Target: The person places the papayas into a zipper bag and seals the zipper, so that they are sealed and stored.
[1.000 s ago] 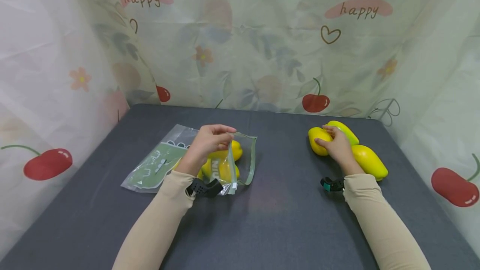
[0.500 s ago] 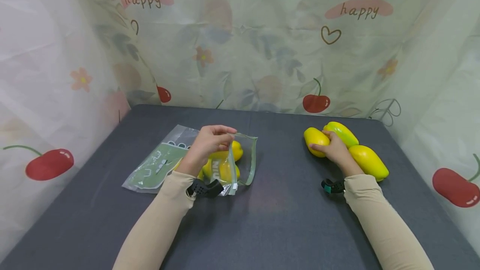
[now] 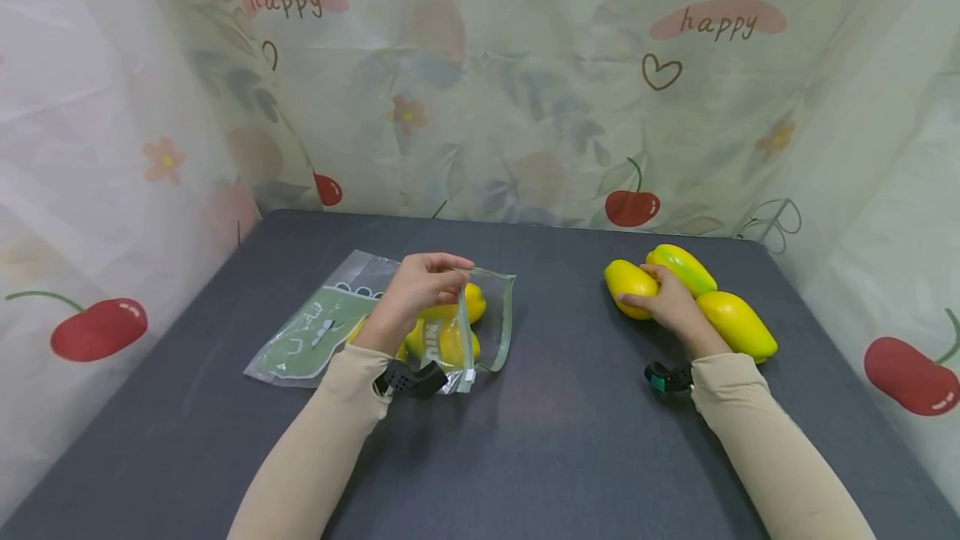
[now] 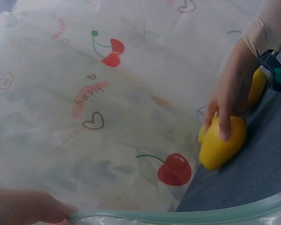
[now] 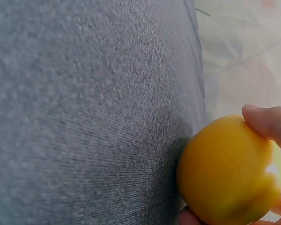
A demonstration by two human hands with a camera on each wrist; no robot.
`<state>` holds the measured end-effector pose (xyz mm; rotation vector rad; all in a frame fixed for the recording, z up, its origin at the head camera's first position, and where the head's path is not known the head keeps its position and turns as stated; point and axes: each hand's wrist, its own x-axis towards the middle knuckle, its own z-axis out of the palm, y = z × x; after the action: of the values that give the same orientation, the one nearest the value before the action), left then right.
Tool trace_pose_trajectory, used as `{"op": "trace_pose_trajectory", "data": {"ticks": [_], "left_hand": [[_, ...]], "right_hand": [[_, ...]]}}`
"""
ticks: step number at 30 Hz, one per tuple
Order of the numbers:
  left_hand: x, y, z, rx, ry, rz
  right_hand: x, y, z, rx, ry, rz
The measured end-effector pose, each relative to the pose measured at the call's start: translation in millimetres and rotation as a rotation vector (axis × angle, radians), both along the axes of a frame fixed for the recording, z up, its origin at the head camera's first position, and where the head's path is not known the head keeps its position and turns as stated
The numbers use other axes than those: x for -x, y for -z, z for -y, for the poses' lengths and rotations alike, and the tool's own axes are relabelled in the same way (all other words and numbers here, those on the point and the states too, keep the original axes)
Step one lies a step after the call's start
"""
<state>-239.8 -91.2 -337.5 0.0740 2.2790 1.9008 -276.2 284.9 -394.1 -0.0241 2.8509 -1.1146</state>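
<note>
My left hand pinches the rim of a clear zip bag with a green printed front, in the head view. The bag lies on its side, its mouth facing right, with yellow fruit inside. A strip of its green-edged mouth crosses the bottom of the left wrist view. At the right of the table my right hand grips a smooth yellow mango, thumb on one side and fingers on the other. The right wrist view shows this mango from close by, low over the cloth.
Two more mangoes lie by the right hand: a yellow-green one behind it and a yellow one beside its wrist. Dark cloth covers the table. Printed curtains rise at the back and sides.
The right hand has shifted the mango a little left, away from the other two, its fingers settling around it. My left hand and the bag stay where they were.
</note>
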Motion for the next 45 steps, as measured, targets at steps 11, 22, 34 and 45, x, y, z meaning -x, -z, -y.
{"op": "trace_pose_trajectory", "data": {"ticks": [11,22,34,45], "left_hand": [[-0.1,-0.8,-0.4,-0.013,0.001,-0.002],[0.2,-0.5,0.7,-0.005,0.005,-0.004],[0.4,-2.2,0.4,-0.007,-0.004,0.003],[-1.1,-3.2,0.2,-0.008,0.007,-0.001]], "right_hand": [[-16.4,-5.5,11.7,-0.013,-0.020,0.015],[-33.5,-11.5,32.3,-0.037,-0.076,-0.039],[-52.6,-20.7,63.7,-0.002,-0.164,-0.085],[-64.0,-18.0,89.0,0.029,-0.251,-0.133]]}}
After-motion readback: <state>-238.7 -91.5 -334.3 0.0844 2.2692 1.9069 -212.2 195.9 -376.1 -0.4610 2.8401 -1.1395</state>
